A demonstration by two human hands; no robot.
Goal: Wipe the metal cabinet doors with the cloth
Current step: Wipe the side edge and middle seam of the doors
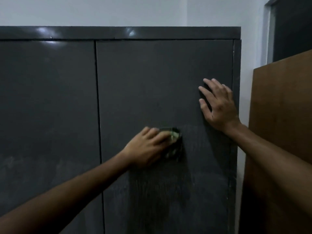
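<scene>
A dark grey metal cabinet fills the view, with a left door point(47, 115) and a right door point(152, 85) split by a vertical seam. My left hand point(148, 146) presses a small dark, greenish cloth point(174, 144) against the middle of the right door; its fingers lie over the cloth and are blurred. Streaky wipe marks show on the door below and to the right of the cloth. My right hand point(217, 105) lies flat on the same door near its right edge, fingers spread and straight.
A brown wooden board point(280, 115) leans just right of the cabinet. A white wall point(101, 10) rises behind, and a dark framed opening point(293, 27) sits at the upper right. The room is dim.
</scene>
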